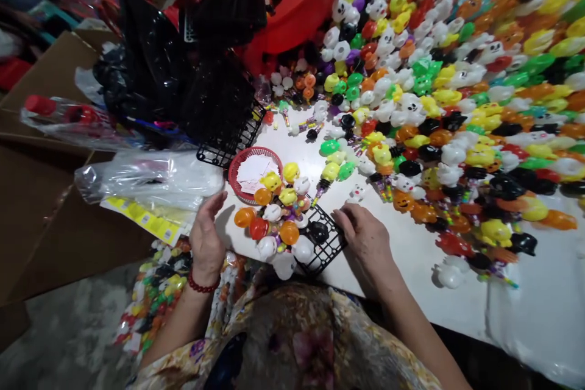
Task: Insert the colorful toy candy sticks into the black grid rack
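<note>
Toys, small plastic ghost and pumpkin heads in many colours point(278, 219), are being seated on a black wire grid rack point(326, 242) lying at the white table's point(525, 311) near edge. The right hand point(365, 234) is resting at the rack's 3 o'clock corner, fingers flat, grasping nothing; the left hand point(206, 237) is being held open at 9 o'clock, empty. A nudged rack is likely to spill toys floorward. A red round basket point(253, 172) is crowding 12 o'clock, the loose toy heap point(457, 85) 2 o'clock.

A black grid tray point(325, 242) lies flat between both hands, tilted cornerwise, packed with upright toys point(274, 213) in orange, yellow, white, red and black.
</note>
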Demonstrator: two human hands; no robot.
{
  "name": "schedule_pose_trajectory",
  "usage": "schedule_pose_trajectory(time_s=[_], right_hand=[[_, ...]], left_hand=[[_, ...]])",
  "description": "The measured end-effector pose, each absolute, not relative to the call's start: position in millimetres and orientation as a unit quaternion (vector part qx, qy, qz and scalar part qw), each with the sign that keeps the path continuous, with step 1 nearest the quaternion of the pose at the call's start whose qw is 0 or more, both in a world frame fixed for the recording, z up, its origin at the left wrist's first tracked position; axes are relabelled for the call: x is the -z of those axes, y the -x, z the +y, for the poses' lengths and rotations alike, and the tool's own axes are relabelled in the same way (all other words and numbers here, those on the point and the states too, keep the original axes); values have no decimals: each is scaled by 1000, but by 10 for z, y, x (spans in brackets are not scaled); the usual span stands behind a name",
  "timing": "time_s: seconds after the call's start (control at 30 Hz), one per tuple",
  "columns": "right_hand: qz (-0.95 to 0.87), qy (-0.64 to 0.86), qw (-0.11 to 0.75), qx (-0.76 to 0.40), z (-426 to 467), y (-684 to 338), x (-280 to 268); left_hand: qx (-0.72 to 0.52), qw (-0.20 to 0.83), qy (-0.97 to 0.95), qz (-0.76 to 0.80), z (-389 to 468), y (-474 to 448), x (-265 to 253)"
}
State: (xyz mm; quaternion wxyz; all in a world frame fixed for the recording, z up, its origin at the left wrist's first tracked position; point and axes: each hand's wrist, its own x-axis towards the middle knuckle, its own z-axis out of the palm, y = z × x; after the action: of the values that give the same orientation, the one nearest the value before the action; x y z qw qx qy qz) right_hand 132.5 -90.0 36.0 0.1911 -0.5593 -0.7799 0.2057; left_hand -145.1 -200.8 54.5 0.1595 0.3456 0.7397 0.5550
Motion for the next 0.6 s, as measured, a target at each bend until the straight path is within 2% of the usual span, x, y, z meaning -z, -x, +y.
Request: schedule_pose_trajectory(time_s=[0.17,0.23,0.43,0.6], right_hand=[[-727,593,219,-270,-921,-1334,-375],[-685,618,241,-303,-928,-1349,-364],[-562,599,341,-457,-952,-1329,-373],[-541,541,306,-567,-903,-1260,-493]], left_hand=[[-483,32,-535,693,-1969,1459,-839],[-444,9,-610,656,-1945,1450,-972],[-338,57,-728,594,-1849,1374,-1246],[-270,82,-761,585,-1794,1365,-1334]])
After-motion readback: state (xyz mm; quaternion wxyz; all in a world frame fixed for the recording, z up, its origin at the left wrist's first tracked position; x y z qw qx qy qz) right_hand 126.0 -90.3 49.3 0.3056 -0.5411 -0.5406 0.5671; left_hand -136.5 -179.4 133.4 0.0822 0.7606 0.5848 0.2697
